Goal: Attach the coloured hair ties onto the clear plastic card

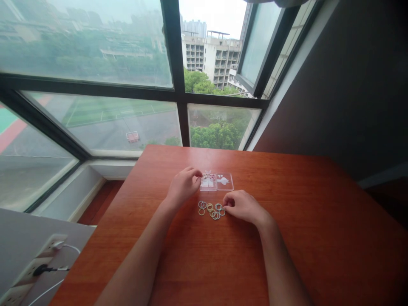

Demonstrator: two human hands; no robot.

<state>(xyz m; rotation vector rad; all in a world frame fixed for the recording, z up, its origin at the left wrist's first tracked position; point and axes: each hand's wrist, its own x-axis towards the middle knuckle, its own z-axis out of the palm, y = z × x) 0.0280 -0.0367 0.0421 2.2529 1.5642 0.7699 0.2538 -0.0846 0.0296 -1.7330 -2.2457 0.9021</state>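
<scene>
A small clear plastic box (208, 184) lies on the table with its hinged lid (229, 182) folded open to the right. Small coloured pieces show in its back part, too small to name. My left hand (183, 185) is closed at the box's left edge, index finger over the rim and thumb against the side. In front of the box lies a loose group of thin pale rings (216, 215), some whitish-grey, some yellowish, several overlapping. My right hand (245, 207) is bent over the group's right side, thumb and index finger pinched at the rightmost ring (222, 212).
The reddish-brown wooden table (204, 263) reaches to a dark-framed window (181, 100) at the back, with one pane swung open. A dark wall (331, 85) slopes on the right. At lower left, sockets (35, 267) hold plugs and cables beside the table.
</scene>
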